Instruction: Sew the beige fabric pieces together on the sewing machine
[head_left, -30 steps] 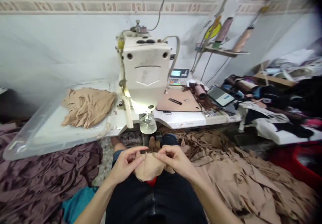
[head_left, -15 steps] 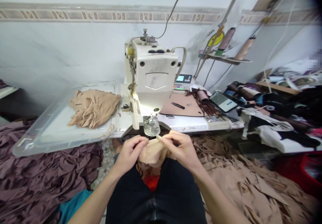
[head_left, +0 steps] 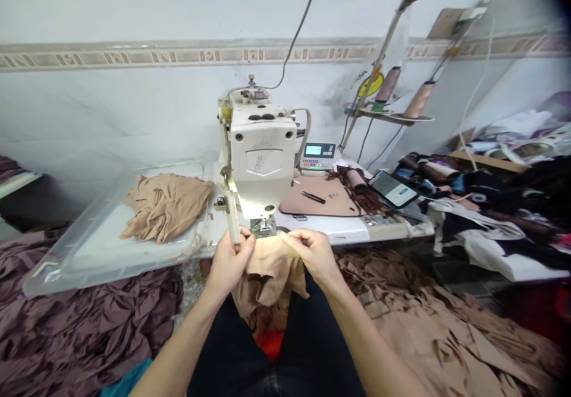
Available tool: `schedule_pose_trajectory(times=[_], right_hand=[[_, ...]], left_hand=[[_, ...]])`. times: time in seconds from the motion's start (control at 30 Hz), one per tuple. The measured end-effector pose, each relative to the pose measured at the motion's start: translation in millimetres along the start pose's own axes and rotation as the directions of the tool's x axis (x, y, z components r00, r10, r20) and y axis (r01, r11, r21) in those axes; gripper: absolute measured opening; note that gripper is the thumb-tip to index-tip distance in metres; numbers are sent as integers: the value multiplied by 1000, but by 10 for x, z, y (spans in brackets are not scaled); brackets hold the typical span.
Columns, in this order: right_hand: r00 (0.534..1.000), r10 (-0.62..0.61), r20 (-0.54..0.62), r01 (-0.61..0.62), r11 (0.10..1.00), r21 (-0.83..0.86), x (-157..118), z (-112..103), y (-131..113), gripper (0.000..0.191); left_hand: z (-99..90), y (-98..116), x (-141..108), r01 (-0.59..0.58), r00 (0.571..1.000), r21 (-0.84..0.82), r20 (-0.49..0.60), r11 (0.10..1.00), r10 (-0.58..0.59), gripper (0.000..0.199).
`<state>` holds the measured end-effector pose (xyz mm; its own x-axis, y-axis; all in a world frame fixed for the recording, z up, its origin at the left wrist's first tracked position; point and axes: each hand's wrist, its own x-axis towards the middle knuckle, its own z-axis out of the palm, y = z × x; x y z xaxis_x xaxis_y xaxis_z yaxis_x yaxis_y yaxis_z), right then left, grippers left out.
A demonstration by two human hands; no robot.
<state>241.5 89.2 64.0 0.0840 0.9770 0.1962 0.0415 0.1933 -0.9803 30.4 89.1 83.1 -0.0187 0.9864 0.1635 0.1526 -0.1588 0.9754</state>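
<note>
- From my remote place I see the left grip (head_left: 229, 261) and the right grip (head_left: 313, 254), both bare hands, raised over the lap and close together.
- The right grip is clenched: its fingers pinch the top edge of a piece of thin beige stretch fabric (head_left: 267, 283). The left grip seems closed on the other side of the same piece, but the fingers hide part of the contact.
- This piece hangs between the two grips, just in front of the white industrial sewing machine (head_left: 263, 147), and near its steel presser foot (head_left: 263, 226).
- The step in hand seems to be arranging the fabric edge by hand; no part of it is under the foot, I think.
- The next move calls, in my judgement, for keeping this edge pinched and even.
- On the white bench (head_left: 325, 232) lies a clear plastic tray (head_left: 57, 269) with a folded beige cloth (head_left: 166, 208).
- A heap of beige fabric cuttings (head_left: 423, 320) lies on the floor at right, and crumpled purple fabric (head_left: 80, 320) at left.
</note>
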Motion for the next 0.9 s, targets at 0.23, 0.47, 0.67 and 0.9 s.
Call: schedule_pose_trajectory(times=[0.23, 0.47, 0.67, 0.9], right_hand=[[998, -44, -34, 44, 999, -1, 157, -41, 8, 41], [998, 44, -41, -42, 998, 50, 130, -13, 174, 41], [982, -47, -182, 37, 998, -60, -288, -93, 430, 35], [996, -17, 82, 13, 999, 45, -905, 263, 349, 40]], left_hand=[[68, -69, 163, -42, 999, -15, -11, 999, 42, 26], [91, -174, 131, -41, 999, -67, -32, 997, 39, 32], [-222, -501, -83, -15, 999, 14, -45, 1000, 16, 38], [-679, -435, -149, 19, 999, 97, -38, 995, -15, 38]])
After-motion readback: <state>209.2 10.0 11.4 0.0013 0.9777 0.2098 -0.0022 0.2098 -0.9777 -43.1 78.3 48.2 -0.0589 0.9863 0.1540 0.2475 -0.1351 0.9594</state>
